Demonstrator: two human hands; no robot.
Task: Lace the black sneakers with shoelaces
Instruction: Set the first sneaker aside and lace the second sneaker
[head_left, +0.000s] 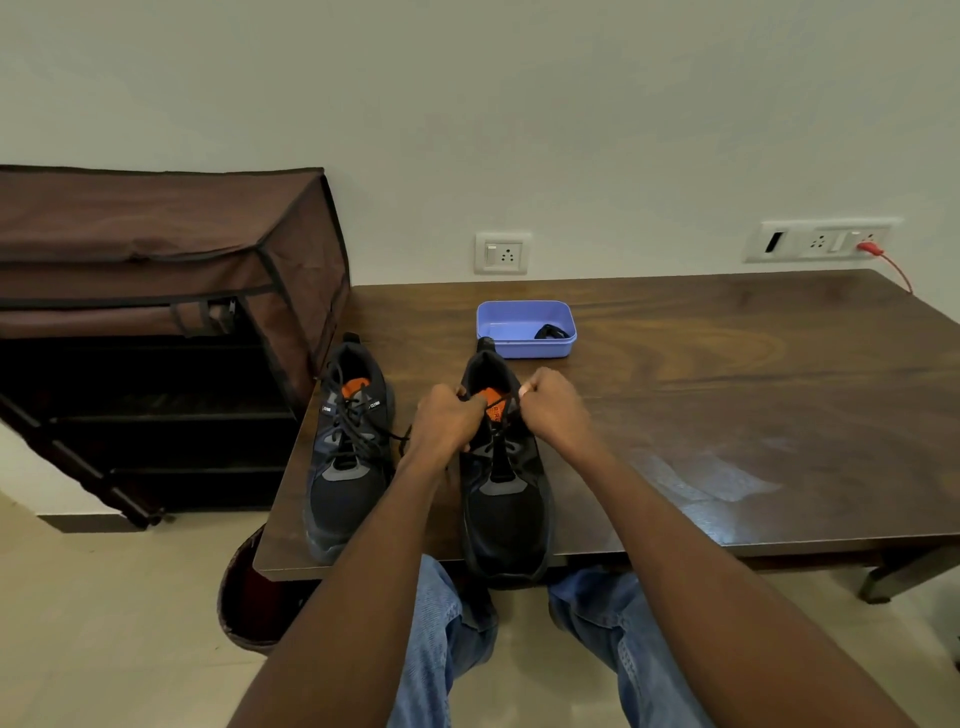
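**A:** Item one, please. How does it lie?

**B:** I log the right-hand black mesh sneaker with grey toe overlay and orange insole (503, 488), lengthwise on the dark wooden table (727, 395): toe toward me, overhanging the near edge, heel toward the wall. Its thin black shoelace (500, 441) runs up the middle of the tongue and splits toward both of my hands at the collar.

**A:** And the hands?

**B:** My left hand (441, 421) is curled into a fist round one lace end at the left of the collar. My right hand (551, 405) is likewise curled, pinching the other end at the right of the collar. Both ends look drawn taut.

**A:** Item two?

**B:** The matching left-hand black sneaker with orange insole and small white side tags (349, 452), just beside the first, same heading, near the table's left edge. Its lace is crossed through the eyelets, a loose end trailing right toward my left wrist.

**A:** Containers?

**B:** A shallow lilac plastic rectangular tub (498, 327) behind the right-hand sneaker's heel, holding a small black bundled item (551, 331); I can't tell what it is. Left of the table, a brown fabric-covered shoe rack (156, 249), front flap rolled up, dark shelves showing.
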